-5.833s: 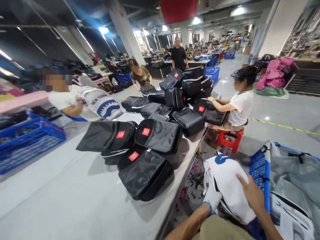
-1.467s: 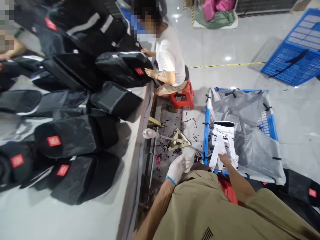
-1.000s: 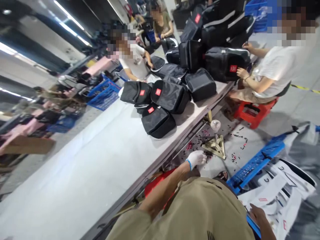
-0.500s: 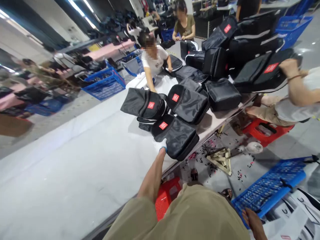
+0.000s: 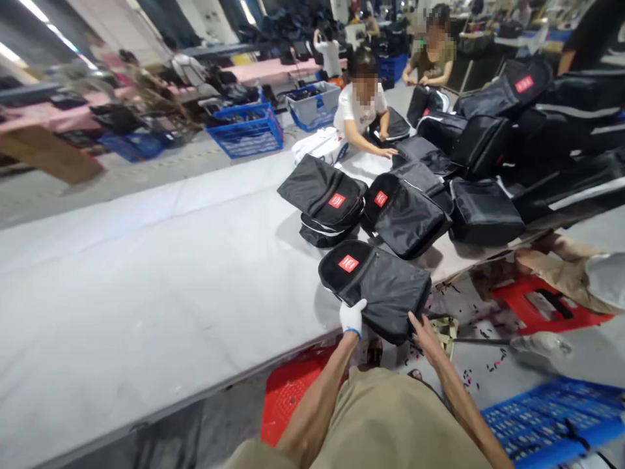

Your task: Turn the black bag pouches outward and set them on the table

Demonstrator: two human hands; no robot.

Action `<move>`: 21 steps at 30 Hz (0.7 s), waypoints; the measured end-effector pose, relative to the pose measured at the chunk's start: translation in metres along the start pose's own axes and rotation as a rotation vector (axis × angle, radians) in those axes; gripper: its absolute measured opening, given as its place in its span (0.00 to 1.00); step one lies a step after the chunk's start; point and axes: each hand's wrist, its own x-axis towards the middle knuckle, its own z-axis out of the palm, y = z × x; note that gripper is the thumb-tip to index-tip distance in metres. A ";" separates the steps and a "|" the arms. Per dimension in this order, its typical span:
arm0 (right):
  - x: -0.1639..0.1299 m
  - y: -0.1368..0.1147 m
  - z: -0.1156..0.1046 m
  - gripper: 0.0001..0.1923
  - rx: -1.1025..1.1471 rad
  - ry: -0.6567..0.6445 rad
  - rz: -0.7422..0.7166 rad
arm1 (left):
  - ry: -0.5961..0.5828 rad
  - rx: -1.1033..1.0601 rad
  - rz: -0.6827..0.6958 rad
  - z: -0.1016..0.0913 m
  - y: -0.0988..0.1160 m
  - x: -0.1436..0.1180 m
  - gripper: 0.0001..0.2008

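Observation:
A black backpack (image 5: 390, 283) with a red label lies at the near edge of the white table (image 5: 161, 306), its right end reaching over the edge. My left hand (image 5: 351, 317), in a white glove, grips its near side, fingers hidden beneath and thumb on top. Bare, my right hand (image 5: 424, 332) holds the right end, thumb on top and other fingers partly hidden. Just behind lie a second black backpack (image 5: 413, 221) and, to the left, a stack of black backpacks (image 5: 325, 195), both with red labels.
A further black bag (image 5: 486, 208) and a large pile of bags fill the table's right end. Across the table a co-worker (image 5: 364, 104) in white reaches toward bags. Below the edge stand a red stool (image 5: 288, 391) and a blue basket (image 5: 556, 417).
My right hand has come up from beside the blue basket to the backpack's right end. The backpack has been pulled nearer, away from the others. The view has swung left.

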 end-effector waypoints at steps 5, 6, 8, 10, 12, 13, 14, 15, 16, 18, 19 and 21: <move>-0.004 0.006 0.019 0.33 0.036 -0.023 -0.032 | 0.052 0.244 0.228 0.006 0.039 -0.076 0.17; -0.002 0.008 0.020 0.31 0.039 -0.059 -0.019 | 0.049 0.294 0.262 0.009 0.047 -0.090 0.15; 0.004 0.008 0.024 0.31 0.015 -0.147 0.004 | 0.034 0.353 0.306 0.015 0.056 -0.115 0.13; 0.012 -0.003 0.033 0.34 -0.042 -0.200 -0.020 | -0.008 0.419 0.347 0.020 0.054 -0.135 0.11; 0.019 -0.030 0.042 0.41 -0.081 -0.164 -0.101 | -0.139 0.462 0.376 0.019 0.046 -0.147 0.10; 0.021 -0.049 0.045 0.46 -0.086 -0.136 -0.147 | -0.223 0.459 0.389 0.015 0.042 -0.151 0.10; 0.020 -0.071 0.047 0.50 -0.080 -0.117 -0.189 | -0.289 0.449 0.406 0.009 0.039 -0.154 0.09; 0.017 -0.094 0.048 0.52 -0.065 -0.133 -0.230 | -0.315 0.432 0.431 0.001 0.038 -0.156 0.08; 0.011 -0.118 0.049 0.52 -0.052 -0.185 -0.290 | -0.288 0.411 0.464 -0.007 0.041 -0.157 0.06; -0.009 -0.162 0.052 0.49 -0.078 -0.315 -0.493 | -0.129 0.352 0.539 -0.020 0.055 -0.157 0.06; -0.023 -0.179 0.057 0.47 -0.139 -0.340 -0.623 | -0.056 0.307 0.562 -0.023 0.066 -0.156 0.08; -0.051 -0.201 0.073 0.47 -0.365 -0.272 -0.824 | 0.010 0.210 0.538 -0.021 0.093 -0.148 0.16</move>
